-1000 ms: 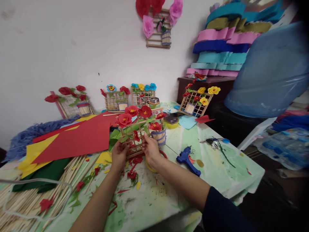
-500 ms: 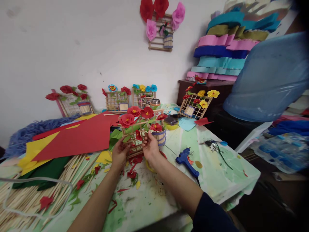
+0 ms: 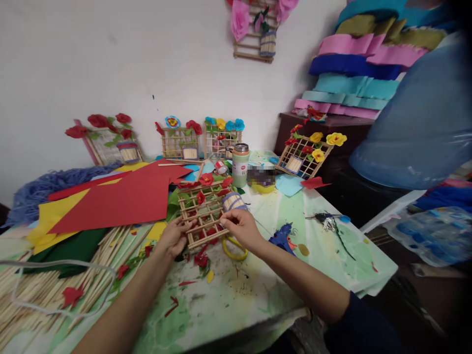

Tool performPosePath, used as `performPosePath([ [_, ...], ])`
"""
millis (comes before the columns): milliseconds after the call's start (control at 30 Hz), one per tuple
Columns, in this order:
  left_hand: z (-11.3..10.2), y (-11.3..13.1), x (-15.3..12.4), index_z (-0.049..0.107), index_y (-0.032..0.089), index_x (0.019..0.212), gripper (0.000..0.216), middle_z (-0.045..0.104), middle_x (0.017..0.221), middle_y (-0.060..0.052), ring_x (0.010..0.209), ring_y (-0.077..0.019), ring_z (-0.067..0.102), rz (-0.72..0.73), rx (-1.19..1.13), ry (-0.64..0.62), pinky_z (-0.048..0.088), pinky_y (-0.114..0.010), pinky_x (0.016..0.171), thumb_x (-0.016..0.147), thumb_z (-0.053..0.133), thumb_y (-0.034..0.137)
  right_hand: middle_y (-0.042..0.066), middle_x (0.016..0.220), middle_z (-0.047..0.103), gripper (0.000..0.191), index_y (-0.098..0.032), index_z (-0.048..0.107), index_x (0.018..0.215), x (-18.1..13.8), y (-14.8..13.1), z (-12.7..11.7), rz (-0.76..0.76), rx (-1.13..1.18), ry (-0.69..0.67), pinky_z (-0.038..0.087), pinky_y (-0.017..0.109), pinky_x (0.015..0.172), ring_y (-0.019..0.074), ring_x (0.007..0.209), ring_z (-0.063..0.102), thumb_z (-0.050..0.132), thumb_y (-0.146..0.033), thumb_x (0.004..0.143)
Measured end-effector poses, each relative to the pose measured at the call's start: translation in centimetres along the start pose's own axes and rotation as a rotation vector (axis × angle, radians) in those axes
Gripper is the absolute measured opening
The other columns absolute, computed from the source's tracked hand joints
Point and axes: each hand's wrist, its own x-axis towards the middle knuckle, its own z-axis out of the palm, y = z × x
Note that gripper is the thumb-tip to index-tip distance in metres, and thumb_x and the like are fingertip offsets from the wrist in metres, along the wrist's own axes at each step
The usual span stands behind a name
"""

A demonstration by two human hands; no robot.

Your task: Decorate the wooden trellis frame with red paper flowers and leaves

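A small lattice of thin wooden sticks [image 3: 202, 215] leans back over the table, with red paper flowers [image 3: 206, 179] and green leaves along its top. At its right side sits a little stick basket with purple bands [image 3: 234, 201]. My left hand [image 3: 174, 238] grips the lattice by its lower left edge, thumb in front. Close by the lower right part of the lattice, my right hand [image 3: 241, 227] has thumb and fingers pinched together; what lies between the fingertips is too small to make out. Below stands a yellow ring [image 3: 234, 250], partly covered by the right hand.
A blue glue gun [image 3: 282, 237] lies right of my right hand. Behind the lattice stands a green thermos [image 3: 240, 164]. Red paper sheets [image 3: 121, 201] and loose wooden sticks [image 3: 92, 275] cover the left side. More flower lattices [image 3: 180, 142] lean against the wall.
The lattice has tilted back, its flowered top dropping away from me, which uncovers the thermos. My right hand has shifted from the lattice's middle to its lower right edge. The view has shifted slightly.
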Motion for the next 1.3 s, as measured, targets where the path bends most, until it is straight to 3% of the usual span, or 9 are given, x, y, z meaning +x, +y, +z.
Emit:
performPosePath([
  [67, -0.5, 0.0, -0.6, 0.059, 0.014, 0.084, 0.030, 0.068, 0.075, -0.005, 0.067, -0.0166, 0.068, -0.049, 0.038, -0.010, 0.059, -0.032, 0.067, 0.062, 0.059, -0.006, 0.000, 0.071, 0.064, 0.011, -0.018, 0.066, 0.075, 0.4, -0.2, -1.0, -0.101, -0.281, -0.028, 0.040, 0.025, 0.063, 0.0135, 0.066, 0.055, 0.057, -0.020, 0.081],
  [233, -1.1, -0.1, -1.9, 0.062, 0.015, 0.086, 0.032, 0.070, 0.080, -0.005, 0.069, -0.0174, 0.069, 0.008, 0.150, 0.024, 0.057, -0.027, 0.060, 0.058, 0.072, 0.003, 0.004, 0.080, 0.064, 0.009, -0.018, 0.068, 0.082, 3.6, 0.4, -2.2, -0.343, -0.803, -0.095, 0.038, 0.029, 0.078, 0.0184, 0.084, 0.055, 0.059, -0.018, 0.082],
  [467, -3.1, 1.2, -1.9, 0.066, 0.015, 0.080, 0.034, 0.072, 0.078, -0.009, 0.065, -0.0204, 0.068, -0.025, 0.505, -0.084, 0.053, -0.027, 0.054, 0.054, 0.082, 0.030, 0.006, 0.084, 0.063, 0.014, -0.019, 0.072, 0.082, 9.7, 1.7, -1.7, -0.401, -1.006, -0.169, 0.033, 0.031, 0.077, 0.0204, 0.087, 0.051, 0.058, -0.020, 0.084],
  [533, -4.0, 2.0, -2.0, 0.068, 0.016, 0.079, 0.033, 0.070, 0.066, -0.006, 0.054, -0.0202, 0.064, 0.099, 0.667, -0.084, 0.049, -0.027, 0.048, 0.054, 0.081, 0.033, 0.006, 0.084, 0.063, 0.015, -0.019, 0.073, 0.081, 10.9, 1.8, -1.4, -0.397, -1.029, -0.208, 0.032, 0.031, 0.077, 0.0208, 0.088, 0.051, 0.058, -0.020, 0.084],
  [600, -4.3, 2.7, -2.3, 0.069, 0.019, 0.076, 0.027, 0.066, 0.056, -0.003, 0.048, -0.0201, 0.059, 0.361, 0.851, -0.040, 0.045, -0.026, 0.047, 0.056, 0.079, 0.034, 0.006, 0.084, 0.063, 0.015, -0.020, 0.073, 0.079, 11.8, 2.0, -1.0, -0.392, -1.053, -0.247, 0.032, 0.032, 0.077, 0.0213, 0.088, 0.052, 0.058, -0.020, 0.083],
  [700, -2.8, 3.4, -3.3, 0.070, 0.023, 0.080, 0.017, 0.069, 0.070, -0.006, 0.065, -0.0237, 0.061, 0.783, 1.047, 0.009, 0.047, -0.031, 0.066, 0.065, 0.073, 0.031, 0.006, 0.083, 0.063, 0.014, -0.020, 0.073, 0.079, 12.1, 2.1, -0.2, -0.394, -1.083, -0.312, 0.031, 0.034, 0.078, 0.0223, 0.087, 0.052, 0.061, -0.027, 0.082],
  [833, 1.1, 3.1, -3.1, 0.070, 0.022, 0.086, 0.014, 0.069, 0.086, -0.011, 0.087, -0.0286, 0.059, 1.056, 1.320, -0.199, 0.040, -0.041, 0.085, 0.078, 0.058, 0.022, 0.009, 0.086, 0.063, 0.025, -0.017, 0.072, 0.079, 11.6, 2.3, 1.0, -0.442, -1.171, -0.379, 0.032, 0.038, 0.083, 0.0249, 0.089, 0.051, 0.066, -0.041, 0.078],
  [1033, 3.2, 1.7, 0.5, 0.066, 0.019, 0.096, 0.023, 0.065, 0.107, -0.015, 0.107, -0.0320, 0.049, 1.152, 1.608, -0.029, 0.029, -0.050, 0.094, 0.082, 0.048, 0.014, 0.012, 0.091, 0.062, 0.015, -0.014, 0.070, 0.081, 11.3, 3.3, 2.2, -0.495, -1.256, -0.381, 0.032, 0.040, 0.085, 0.0269, 0.095, 0.048, 0.063, -0.026, 0.076],
  [1300, 3.0, 1.1, 3.0, 0.066, 0.019, 0.085, 0.021, 0.064, 0.105, -0.014, 0.110, -0.0326, 0.048, 1.146, 1.625, -0.035, 0.027, -0.051, 0.093, 0.082, 0.047, 0.012, 0.010, 0.088, 0.061, 0.012, -0.015, 0.069, 0.080, 12.7, 4.3, 2.1, -0.525, -1.287, -0.463, 0.029, 0.040, 0.085, 0.0252, 0.093, 0.046, 0.058, -0.014, 0.075],
])
